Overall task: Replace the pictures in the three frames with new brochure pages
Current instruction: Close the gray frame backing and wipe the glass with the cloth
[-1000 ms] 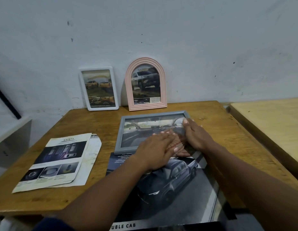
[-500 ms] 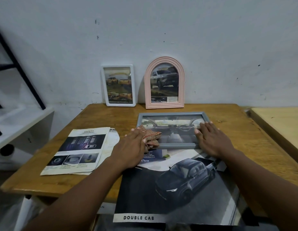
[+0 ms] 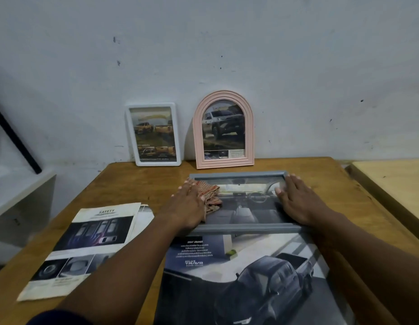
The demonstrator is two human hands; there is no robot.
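Grey rectangular picture frame (image 3: 246, 227) flat on wooden desk (image 3: 344, 184), overlapping big truck brochure page (image 3: 250, 277); left hand (image 3: 188, 205) flat, pressing red patterned cloth (image 3: 209, 194) on glass; right hand (image 3: 297, 202) flat, bracing right edge, no closed grip. Risks: frame sliding on glossy page under wiping push; hard press cracking glass; page creasing.

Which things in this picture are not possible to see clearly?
- Head view: the grey frame, left edge, hidden by the left hand and cloth.
- Big truck brochure: bottom cut off by the picture edge.
- Small print under the pink frame picture: too small to read.
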